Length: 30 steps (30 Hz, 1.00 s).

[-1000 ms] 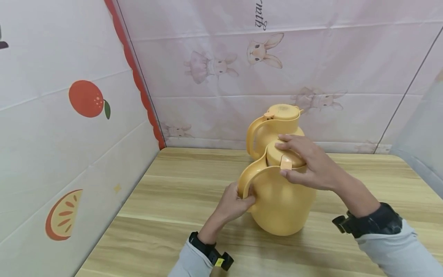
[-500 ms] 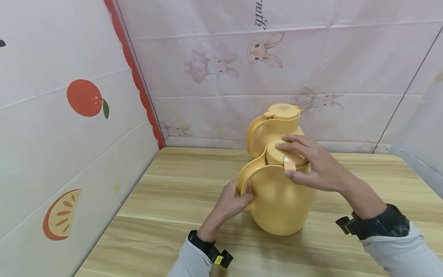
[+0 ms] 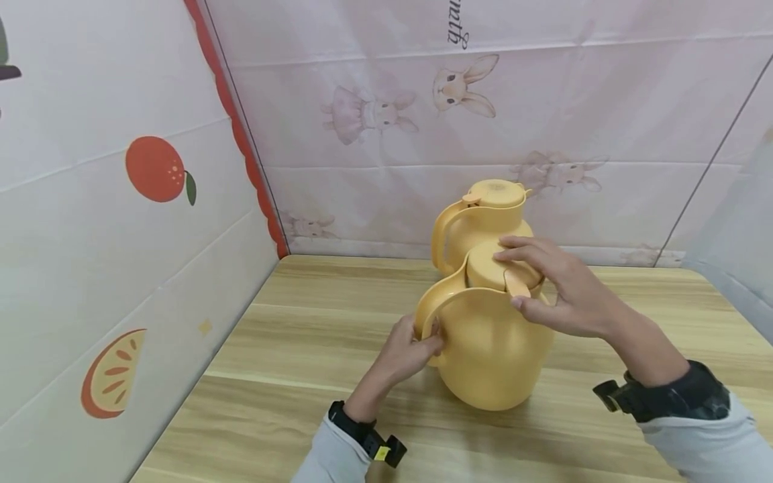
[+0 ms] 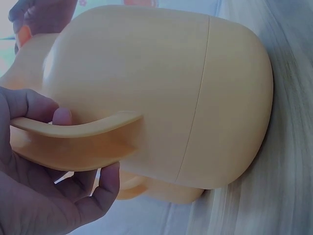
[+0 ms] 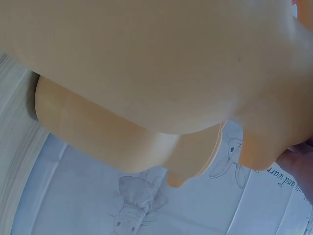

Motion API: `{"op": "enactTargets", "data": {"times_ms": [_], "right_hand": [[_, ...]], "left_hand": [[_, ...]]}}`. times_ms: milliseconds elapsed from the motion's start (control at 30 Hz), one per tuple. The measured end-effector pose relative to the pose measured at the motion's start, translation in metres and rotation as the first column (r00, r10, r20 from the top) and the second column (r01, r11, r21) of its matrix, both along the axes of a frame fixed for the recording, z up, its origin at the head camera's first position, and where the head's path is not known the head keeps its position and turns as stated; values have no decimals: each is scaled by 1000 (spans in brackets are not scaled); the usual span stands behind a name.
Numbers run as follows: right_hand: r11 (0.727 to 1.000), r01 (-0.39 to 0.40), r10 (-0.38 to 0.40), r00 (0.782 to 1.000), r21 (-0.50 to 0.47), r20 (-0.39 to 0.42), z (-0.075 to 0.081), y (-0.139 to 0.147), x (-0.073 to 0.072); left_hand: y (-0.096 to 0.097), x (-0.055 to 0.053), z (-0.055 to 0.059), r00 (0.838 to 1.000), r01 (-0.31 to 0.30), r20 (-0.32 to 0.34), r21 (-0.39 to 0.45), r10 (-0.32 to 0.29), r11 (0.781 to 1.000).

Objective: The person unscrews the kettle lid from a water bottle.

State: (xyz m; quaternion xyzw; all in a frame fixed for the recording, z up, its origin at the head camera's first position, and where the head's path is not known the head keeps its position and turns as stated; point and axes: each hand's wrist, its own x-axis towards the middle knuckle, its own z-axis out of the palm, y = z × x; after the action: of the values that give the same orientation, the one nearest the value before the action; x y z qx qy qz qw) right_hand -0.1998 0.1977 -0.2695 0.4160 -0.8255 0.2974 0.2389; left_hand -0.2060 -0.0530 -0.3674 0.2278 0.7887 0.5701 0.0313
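A yellow thermos jug [image 3: 492, 349] stands upright on the wooden table. My left hand [image 3: 407, 349] grips its handle [image 3: 436, 305]; in the left wrist view the fingers [image 4: 105, 193] wrap around the handle's lower part. On top, my right hand [image 3: 558, 288] holds the round lid [image 3: 488, 261], fingers over the far side and thumb by the lid's tab [image 3: 517, 284]. The lid sits in the jug's mouth, its tab pointing to the front right. Only a fingertip area of the right hand [image 5: 299, 169] shows in the right wrist view.
Close behind stands a second, similar yellow jug [image 3: 496, 194], partly hidden by the nearer one. The table [image 3: 290, 376] meets a pink rabbit-print wall covering [image 3: 362, 194] at the back and a fruit-print one [image 3: 199, 282] at the left.
My right hand has turned the lid, seen from above, counterclockwise, so its tab has shifted to the right. My left hand and the jug have hardly moved.
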Motion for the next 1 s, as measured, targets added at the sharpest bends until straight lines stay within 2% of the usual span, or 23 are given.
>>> {"op": "enactTargets", "data": {"times_ms": [300, 533, 700, 833, 1000], "right_hand": [[995, -56, 48, 994, -86, -94, -4, 8, 1], [987, -54, 27, 984, -150, -177, -8, 19, 1], [983, -5, -27, 985, -182, -170, -8, 24, -3], [978, 72, -106, 981, -196, -166, -5, 25, -8], [969, 155, -171, 983, -192, -67, 0, 26, -11]], "left_hand": [[-1, 0, -2, 1000, 5, 2, -2, -5, 1000], [-2, 1, -1, 1000, 20, 0, 5, -20, 1000], [-2, 0, -2, 1000, 17, -1, 5, -17, 1000], [-1, -1, -2, 1000, 21, 6, 13, -21, 1000], [0, 0, -1, 1000, 17, 17, 24, -17, 1000]]}}
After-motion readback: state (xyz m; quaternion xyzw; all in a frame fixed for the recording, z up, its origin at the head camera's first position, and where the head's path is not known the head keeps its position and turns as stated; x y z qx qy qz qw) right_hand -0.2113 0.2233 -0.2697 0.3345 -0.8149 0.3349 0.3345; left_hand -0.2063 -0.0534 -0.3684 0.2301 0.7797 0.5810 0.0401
